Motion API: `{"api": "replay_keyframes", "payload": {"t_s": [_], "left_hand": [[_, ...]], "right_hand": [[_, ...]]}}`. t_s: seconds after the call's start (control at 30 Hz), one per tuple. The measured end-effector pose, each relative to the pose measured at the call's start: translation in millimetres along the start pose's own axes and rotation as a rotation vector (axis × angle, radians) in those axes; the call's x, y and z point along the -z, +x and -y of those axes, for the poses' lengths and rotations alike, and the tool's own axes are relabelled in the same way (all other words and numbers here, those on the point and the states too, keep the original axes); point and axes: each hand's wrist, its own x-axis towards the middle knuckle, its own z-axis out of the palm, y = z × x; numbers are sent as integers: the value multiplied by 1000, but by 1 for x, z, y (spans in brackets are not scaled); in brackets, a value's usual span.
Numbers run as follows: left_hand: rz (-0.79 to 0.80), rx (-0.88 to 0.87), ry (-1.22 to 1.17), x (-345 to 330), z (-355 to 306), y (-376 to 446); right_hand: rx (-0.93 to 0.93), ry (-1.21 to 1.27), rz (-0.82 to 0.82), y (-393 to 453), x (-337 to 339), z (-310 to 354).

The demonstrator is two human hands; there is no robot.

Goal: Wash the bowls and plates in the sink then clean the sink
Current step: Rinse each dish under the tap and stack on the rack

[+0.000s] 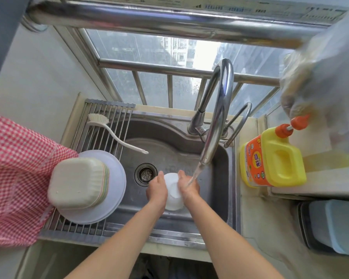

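The sink (220, 198) floor lies open around the drain (145, 174), while the faucet (216, 109) arches over its right half and the rack (101, 121), loaded with stacked plates (117, 190) and a brush (113, 133), covers its left edge.

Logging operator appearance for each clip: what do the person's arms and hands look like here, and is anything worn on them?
Both arms are bare as far up as the frame shows: no sleeves show. The left hand and right hand wear no gloves, and no watch, bracelet or ring is visible. The right hand is wet where the tap's stream lands on it.
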Motion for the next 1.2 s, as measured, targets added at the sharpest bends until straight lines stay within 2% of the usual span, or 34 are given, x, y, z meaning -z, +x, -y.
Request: {"api": "replay_keyframes", "payload": {"t_s": [0.13,0.2,0.27,0.3,0.37,0.43,0.53,0.63,0.8,0.9,1.07,1.2], "left_hand": [[-37,130,67,0,-3,-3],[22,244,19,-3,5,3],[151,321,-18,-5,10,10],[206,328,-17,-5,9,8],[316,291,49,-8,9,8],[396,243,194,-6,8,-1],[471,318,220,4,6,-17],[539,369,251,10,9,-23],[642,306,281,20,2,-29],[633,270,291,29,0,-39],[559,210,183,36,17,-44],[458,110,154,28,60,1]], "right_hand": [[-98,93,-4,14,-1,-17],[-129,101,6,31,-5,-32],[-153,107,-6,79,-15,-61],[-177,101,-36,98,-18,-74],[-199,104,-65,78,-7,-70],[-212,102,6,33,7,-53],[-194,36,169,4,15,-47],[-242,11,216,9,11,-55],[-261,-2,275,-9,21,-48],[-241,-1,224,-25,30,-46],[-153,99,264,-55,21,-56],[-101,121,190,-66,12,-58]]}}
